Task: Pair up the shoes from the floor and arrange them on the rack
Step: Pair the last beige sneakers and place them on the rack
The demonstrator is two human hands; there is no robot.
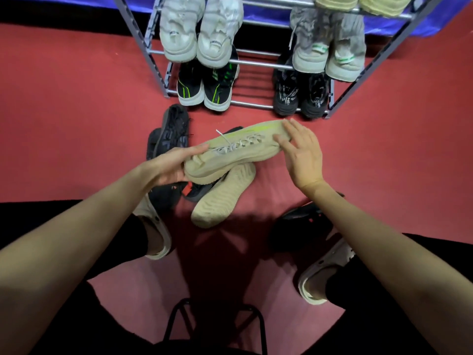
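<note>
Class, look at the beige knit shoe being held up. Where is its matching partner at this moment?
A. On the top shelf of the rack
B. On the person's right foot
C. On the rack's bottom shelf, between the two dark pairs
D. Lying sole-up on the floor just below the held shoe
D: the matching beige shoe lies on the red floor with its ridged sole facing up, just under the held beige shoe, which the left hand grips at the heel and the right hand touches at the toe.

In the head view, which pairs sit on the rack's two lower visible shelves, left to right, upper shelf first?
Upper shelf: white pair → grey pair with green stripes. Lower shelf: black pair with neon green accents → black pair with white lettering.
</note>
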